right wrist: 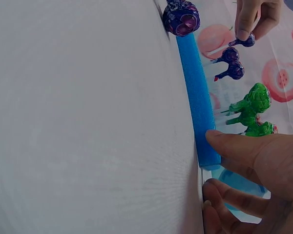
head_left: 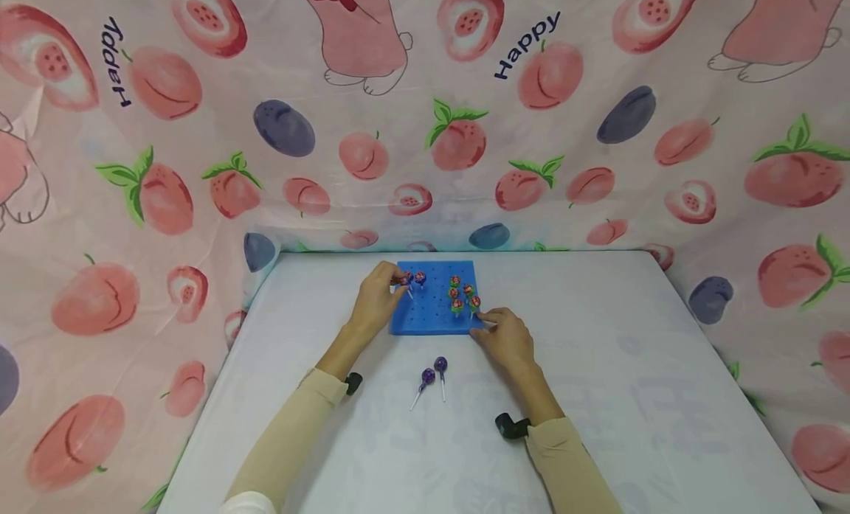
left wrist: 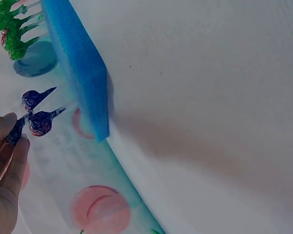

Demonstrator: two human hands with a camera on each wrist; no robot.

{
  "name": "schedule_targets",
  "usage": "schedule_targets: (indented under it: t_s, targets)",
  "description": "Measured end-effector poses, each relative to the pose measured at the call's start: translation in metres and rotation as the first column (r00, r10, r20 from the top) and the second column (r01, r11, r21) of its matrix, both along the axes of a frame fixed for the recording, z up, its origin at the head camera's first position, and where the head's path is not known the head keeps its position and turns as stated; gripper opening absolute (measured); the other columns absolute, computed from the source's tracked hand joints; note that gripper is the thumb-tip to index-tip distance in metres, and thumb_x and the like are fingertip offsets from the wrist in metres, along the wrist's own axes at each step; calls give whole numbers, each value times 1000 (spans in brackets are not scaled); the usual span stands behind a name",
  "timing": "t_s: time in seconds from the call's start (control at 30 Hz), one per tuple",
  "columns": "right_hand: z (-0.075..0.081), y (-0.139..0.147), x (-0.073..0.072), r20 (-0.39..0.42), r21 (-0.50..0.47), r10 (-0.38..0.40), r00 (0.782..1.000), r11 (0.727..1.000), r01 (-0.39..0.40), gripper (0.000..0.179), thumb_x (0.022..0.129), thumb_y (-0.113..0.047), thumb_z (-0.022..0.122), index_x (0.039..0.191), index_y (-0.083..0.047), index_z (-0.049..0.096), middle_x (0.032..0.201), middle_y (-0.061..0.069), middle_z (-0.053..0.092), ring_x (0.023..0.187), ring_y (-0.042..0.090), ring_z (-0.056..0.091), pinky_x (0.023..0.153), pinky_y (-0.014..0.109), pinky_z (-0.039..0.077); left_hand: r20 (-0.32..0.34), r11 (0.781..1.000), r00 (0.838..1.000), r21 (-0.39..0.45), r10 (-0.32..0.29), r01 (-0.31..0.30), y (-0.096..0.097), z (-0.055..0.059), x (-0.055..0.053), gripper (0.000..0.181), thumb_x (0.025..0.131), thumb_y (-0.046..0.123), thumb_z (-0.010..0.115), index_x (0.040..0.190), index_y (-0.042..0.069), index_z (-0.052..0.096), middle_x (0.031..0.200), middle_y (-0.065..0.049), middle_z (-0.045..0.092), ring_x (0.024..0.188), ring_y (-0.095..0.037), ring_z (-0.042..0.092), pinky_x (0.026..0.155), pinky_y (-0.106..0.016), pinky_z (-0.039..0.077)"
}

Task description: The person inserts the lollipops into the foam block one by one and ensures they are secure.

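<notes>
At the far left corner of the blue foam board (head_left: 433,318), my left hand (head_left: 376,301) pinches a purple-wrapped lollipop (left wrist: 12,135) by its head, with its white stick pointing down over the board. Right beside it, two more purple lollipops (left wrist: 41,124) stand in the board. My right hand (head_left: 508,341) grips the front right corner, thumb (right wrist: 219,139) against the front edge and the index finger partly hidden around the side. Several green-and-red lollipops (head_left: 457,306) stand upright on the board's right side, close to that hand.
Two loose purple lollipops, one (head_left: 428,376) on the left and another (head_left: 441,364) on the right, lie on the white tabletop (head_left: 631,337) in front of the board. Rows of small holes dot the board. A fruit-print cloth (head_left: 398,160) hangs behind and at both sides.
</notes>
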State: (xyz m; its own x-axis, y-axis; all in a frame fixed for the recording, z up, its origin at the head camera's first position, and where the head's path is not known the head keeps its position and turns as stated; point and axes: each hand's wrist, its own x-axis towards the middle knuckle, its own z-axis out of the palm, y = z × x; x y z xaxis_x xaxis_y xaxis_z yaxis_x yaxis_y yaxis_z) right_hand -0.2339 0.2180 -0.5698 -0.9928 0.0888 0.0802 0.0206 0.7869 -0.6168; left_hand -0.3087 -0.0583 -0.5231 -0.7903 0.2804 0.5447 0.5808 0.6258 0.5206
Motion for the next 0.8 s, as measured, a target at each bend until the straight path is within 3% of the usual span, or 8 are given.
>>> schedule_targets:
  t_s: [0.33,0.8]
  targets:
    - [3,0,1,11,-9,-4,1000,1000,4,41,88,-31,87,124,-12,78,130,13,69,100,27,72,76,43,61,14,997,1000,-79,21,-20,6,-5,-3,21,89,-3,80,103,3,65,108,-8,64,101,-24,71,89,-34,61]
    - [0,1,0,3,-5,-6,1000,1000,6,42,88,-32,86,124,-11,79,130,13,69,101,27,72,77,44,61,8,987,1000,-156,-24,25,8,-11,-5,19,90,-3,79,102,4,67,107,-8,65,107,-24,65,97,-36,57]
